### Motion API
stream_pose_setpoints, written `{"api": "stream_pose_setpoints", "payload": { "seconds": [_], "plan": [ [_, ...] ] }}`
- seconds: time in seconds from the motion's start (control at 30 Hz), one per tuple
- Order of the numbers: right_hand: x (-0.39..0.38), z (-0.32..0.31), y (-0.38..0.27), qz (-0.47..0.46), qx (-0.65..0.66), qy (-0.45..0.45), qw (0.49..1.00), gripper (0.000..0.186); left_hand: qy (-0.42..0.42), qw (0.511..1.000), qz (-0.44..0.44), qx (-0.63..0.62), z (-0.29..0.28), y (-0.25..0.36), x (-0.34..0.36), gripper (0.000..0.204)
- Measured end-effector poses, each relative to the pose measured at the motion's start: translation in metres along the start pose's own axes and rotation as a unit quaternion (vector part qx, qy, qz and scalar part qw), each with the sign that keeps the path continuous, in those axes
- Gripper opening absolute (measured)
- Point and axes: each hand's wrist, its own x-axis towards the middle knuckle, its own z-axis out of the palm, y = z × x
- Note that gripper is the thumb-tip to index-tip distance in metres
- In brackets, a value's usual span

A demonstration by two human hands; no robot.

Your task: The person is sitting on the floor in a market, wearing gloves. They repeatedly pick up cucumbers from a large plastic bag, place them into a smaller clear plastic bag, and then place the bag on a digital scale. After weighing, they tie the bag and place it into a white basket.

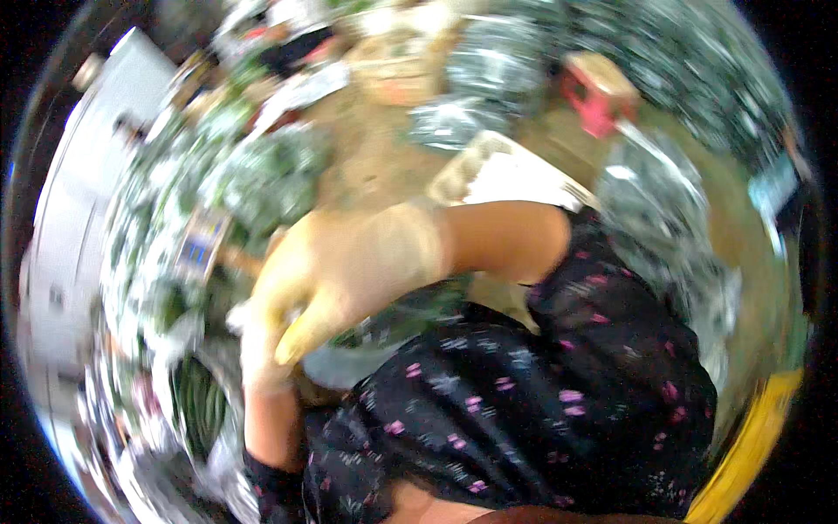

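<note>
My right hand (349,266), in a pale cream glove, reaches across my body to the left. Its thumb and fingers close down on the gloved left hand, at the glove near the wrist. My left hand (266,349) is also gloved, and its fingers are mostly hidden behind the right hand. Below my hands, partly covered by my right arm, lies dark green produce (401,321) beside a pale, rounded plastic edge (340,368). The picture is smeared by motion, so finer detail is lost.
Clear bags of green produce (262,179) are piled left, with a bag of long green vegetables (196,406) nearer. A small blue-and-white labelled item (202,246) lies among them. Ahead are a white tray (463,170), a red stool (598,92) and more bags (497,65). A yellow edge (755,441) runs right.
</note>
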Motion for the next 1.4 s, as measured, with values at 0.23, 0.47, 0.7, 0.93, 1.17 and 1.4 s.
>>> {"api": "stream_pose_setpoints", "payload": {
  "seconds": [0.23, 0.47, 0.7, 0.93, 1.17, 1.4],
  "plan": [
    [0.017, 0.019, 0.094, 0.307, 0.515, 0.005, 0.801, 0.039, -0.125, 0.854, 0.347, 0.367, 0.036, 0.059, 0.011, 0.042],
    [0.012, 0.035, 0.132, 0.183, 0.368, 0.053, 0.910, 0.031, 0.080, 0.718, 0.478, 0.499, 0.036, 0.053, 0.036, 0.020],
    [0.048, 0.013, 0.077, 0.029, -0.103, 0.142, 0.984, 0.022, 0.030, 0.689, 0.424, 0.587, 0.023, 0.065, 0.025, 0.015],
    [0.019, 0.018, 0.081, 0.170, 0.017, 0.187, 0.967, 0.016, -0.039, 0.681, 0.481, 0.551, 0.015, 0.056, 0.016, 0.014],
    [-0.121, 0.036, 0.182, 0.425, -0.025, 0.049, 0.904, 0.017, -0.145, 0.834, 0.291, 0.446, -0.016, -0.049, -0.028, 0.012],
    [-0.077, 0.011, 0.110, 0.377, 0.028, 0.131, 0.916, 0.020, -0.119, 0.976, 0.119, 0.139, -0.021, -0.047, -0.031, 0.020]
  ]
}}
